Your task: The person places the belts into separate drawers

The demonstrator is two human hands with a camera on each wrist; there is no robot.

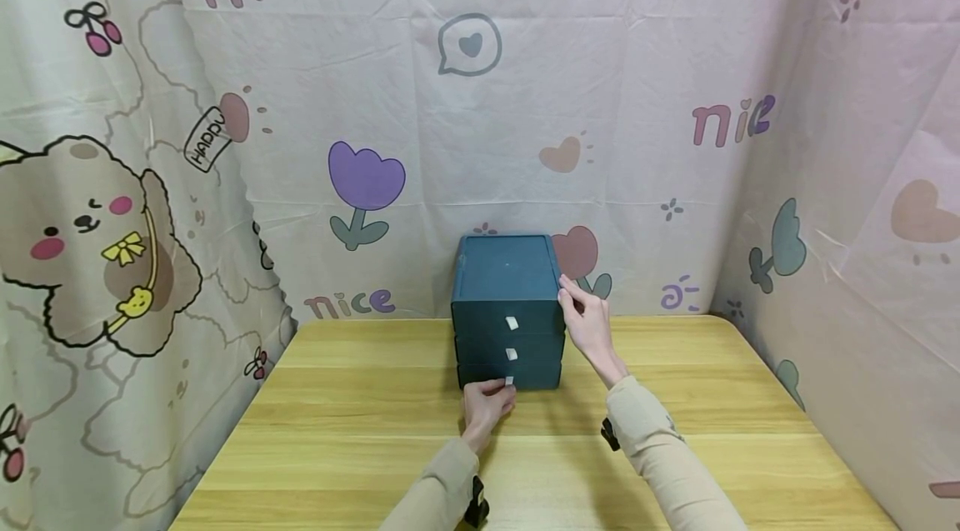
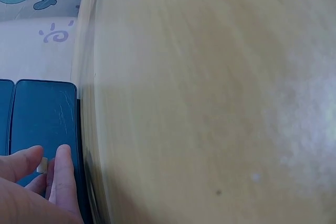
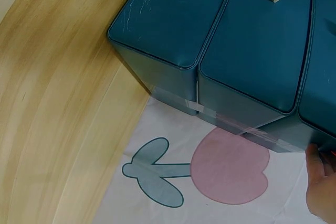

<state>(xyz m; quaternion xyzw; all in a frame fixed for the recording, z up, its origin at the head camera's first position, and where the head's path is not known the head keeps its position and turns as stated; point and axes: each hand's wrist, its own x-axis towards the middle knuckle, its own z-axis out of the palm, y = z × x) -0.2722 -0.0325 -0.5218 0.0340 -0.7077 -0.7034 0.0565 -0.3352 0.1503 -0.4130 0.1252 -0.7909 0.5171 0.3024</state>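
A dark teal drawer box (image 1: 507,268) with three stacked drawers stands at the far middle of the table, each front bearing a small white pull tab. At the bottom drawer (image 1: 480,376), my left hand (image 1: 486,408) pinches the lowest pull tab (image 2: 42,165) between thumb and fingers. That drawer front sits level with the ones above it. My right hand (image 1: 587,319) touches the upper right side of the box, fingertips by the top edge. In the right wrist view, its fingers (image 3: 315,169) lie against the side wall, partly cut off by the frame.
The box stands on a wood-grain table (image 1: 360,414), close to a printed cloth (image 1: 480,114) behind it. More cloth hangs on the left and right sides. Clear tape (image 3: 195,106) runs along the side of the box.
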